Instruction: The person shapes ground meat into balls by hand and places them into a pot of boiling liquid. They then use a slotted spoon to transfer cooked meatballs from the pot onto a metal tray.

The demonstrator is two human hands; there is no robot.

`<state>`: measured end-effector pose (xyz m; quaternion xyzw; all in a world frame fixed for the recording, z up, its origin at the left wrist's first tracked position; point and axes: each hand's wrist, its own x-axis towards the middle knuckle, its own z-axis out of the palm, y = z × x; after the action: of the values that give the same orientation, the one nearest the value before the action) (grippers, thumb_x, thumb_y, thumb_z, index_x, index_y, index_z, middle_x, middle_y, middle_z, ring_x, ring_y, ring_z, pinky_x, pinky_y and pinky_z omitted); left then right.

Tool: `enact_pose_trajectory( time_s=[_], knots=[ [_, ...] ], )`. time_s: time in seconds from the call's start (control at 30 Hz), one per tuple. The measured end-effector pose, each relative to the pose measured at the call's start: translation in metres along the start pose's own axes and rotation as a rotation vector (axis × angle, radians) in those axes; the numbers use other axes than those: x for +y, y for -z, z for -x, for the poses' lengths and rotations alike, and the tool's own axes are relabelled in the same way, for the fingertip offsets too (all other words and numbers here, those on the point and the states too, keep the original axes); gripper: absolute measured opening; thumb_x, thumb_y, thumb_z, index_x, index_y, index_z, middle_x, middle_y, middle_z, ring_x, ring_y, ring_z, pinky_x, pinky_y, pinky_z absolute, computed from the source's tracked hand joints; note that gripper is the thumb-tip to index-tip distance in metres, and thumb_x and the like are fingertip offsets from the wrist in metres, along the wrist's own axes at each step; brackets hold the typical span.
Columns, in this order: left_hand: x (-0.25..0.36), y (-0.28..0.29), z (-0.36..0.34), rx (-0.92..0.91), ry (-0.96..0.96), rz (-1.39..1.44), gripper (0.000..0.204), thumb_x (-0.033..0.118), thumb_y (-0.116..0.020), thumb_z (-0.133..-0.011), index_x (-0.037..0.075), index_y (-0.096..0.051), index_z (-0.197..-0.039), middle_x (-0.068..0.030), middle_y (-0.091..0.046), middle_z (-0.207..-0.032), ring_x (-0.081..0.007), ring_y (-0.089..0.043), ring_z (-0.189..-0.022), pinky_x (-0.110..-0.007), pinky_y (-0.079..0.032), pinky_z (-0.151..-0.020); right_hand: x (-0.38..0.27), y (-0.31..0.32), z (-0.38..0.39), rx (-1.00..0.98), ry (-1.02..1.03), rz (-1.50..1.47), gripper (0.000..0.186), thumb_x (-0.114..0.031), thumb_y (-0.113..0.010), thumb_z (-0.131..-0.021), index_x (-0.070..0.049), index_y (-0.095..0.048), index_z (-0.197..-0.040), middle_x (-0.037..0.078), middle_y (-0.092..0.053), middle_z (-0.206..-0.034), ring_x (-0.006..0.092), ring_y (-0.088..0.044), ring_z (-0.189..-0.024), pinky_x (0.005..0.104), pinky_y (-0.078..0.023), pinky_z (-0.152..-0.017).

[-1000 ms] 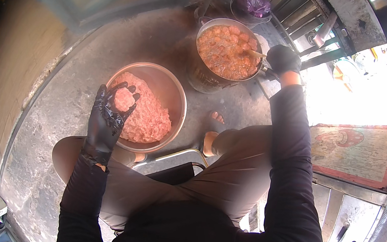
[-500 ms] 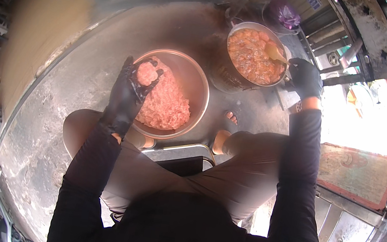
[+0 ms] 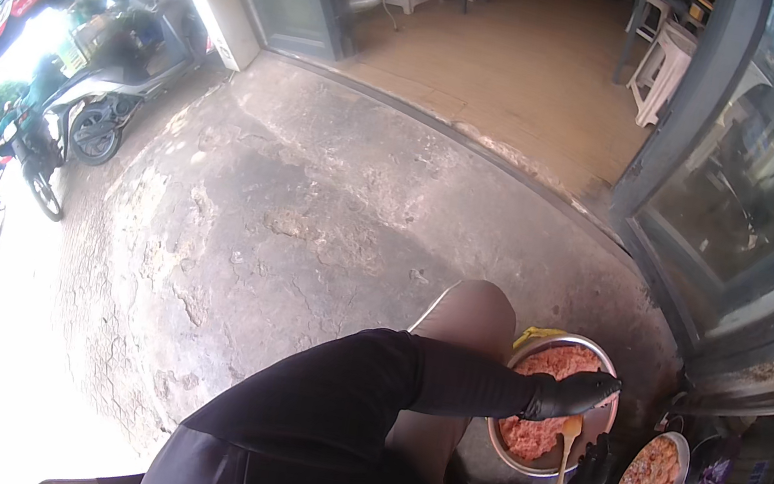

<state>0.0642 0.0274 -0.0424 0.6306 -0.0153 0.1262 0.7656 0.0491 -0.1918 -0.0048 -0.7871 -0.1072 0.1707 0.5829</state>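
A round metal basin (image 3: 598,456) at the lower right holds pink minced meat (image 3: 530,437). My black-gloved left hand (image 3: 574,393) is over the basin, its fingers bent; a bit of pink shows under the fingertips, and what the palm holds is hidden. Leaning on the basin's near rim is a wooden spatula (image 3: 570,431), its handle pointing toward me. Just right of that handle is my right hand (image 3: 584,479), also gloved in black, fingers stretched out beside the rim and holding nothing visible.
A pot of reddish food (image 3: 651,482) stands right of the basin, next to a purple bag (image 3: 714,478). Something yellow (image 3: 539,337) touches the basin's far edge. Glass doors (image 3: 748,198) flank a doorway with plastic stools (image 3: 659,72). Motorbikes (image 3: 97,120) are parked at the left.
My view has swung left, putting basin and pot at the lower right. My right hand has left the pot and let go of the spatula, which now rests in the basin.
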Motion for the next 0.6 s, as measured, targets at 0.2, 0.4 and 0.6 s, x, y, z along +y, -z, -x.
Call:
enact_pose_trajectory(
  time_s=[0.2,0.4,0.6],
  knots=[
    [0.076,-0.003,0.037,-0.355,-0.241,-0.436,0.043,0.025,-0.069,-0.094,0.002,-0.058,-0.128,-0.0230,-0.060,-0.129,-0.0373,-0.060,-0.120,-0.049,-0.050,-0.098,-0.006,-0.051,0.002,0.007,0.362,0.315,0.042,-0.009,-0.043,-0.104,-0.001,-0.045,-0.146,0.013,-0.051,-0.149,0.0252,-0.051,-0.134,0.0367,-0.042,-0.111],
    [0.080,-0.011,0.042,-0.073,-0.722,-0.500,0.046,0.023,-0.068,-0.095,0.002,-0.055,-0.134,-0.0241,-0.054,-0.139,-0.0364,-0.049,-0.135,-0.050,-0.039,-0.113,-0.023,-0.049,-0.002,-0.036,0.455,0.549,0.039,-0.014,-0.044,-0.102,-0.002,-0.051,-0.139,0.019,-0.057,-0.141,0.0335,-0.054,-0.130,0.0456,-0.040,-0.113],
    [0.040,0.001,0.006,0.210,-0.407,-0.350,0.037,0.022,-0.062,-0.099,0.003,-0.058,-0.130,-0.0201,-0.060,-0.130,-0.0364,-0.056,-0.122,-0.045,-0.045,-0.105,0.016,0.004,-0.013,-0.374,0.617,1.007,0.039,-0.018,-0.043,-0.101,-0.004,-0.053,-0.136,0.021,-0.059,-0.137,0.0384,-0.053,-0.130,0.0520,-0.036,-0.115]
  ],
)
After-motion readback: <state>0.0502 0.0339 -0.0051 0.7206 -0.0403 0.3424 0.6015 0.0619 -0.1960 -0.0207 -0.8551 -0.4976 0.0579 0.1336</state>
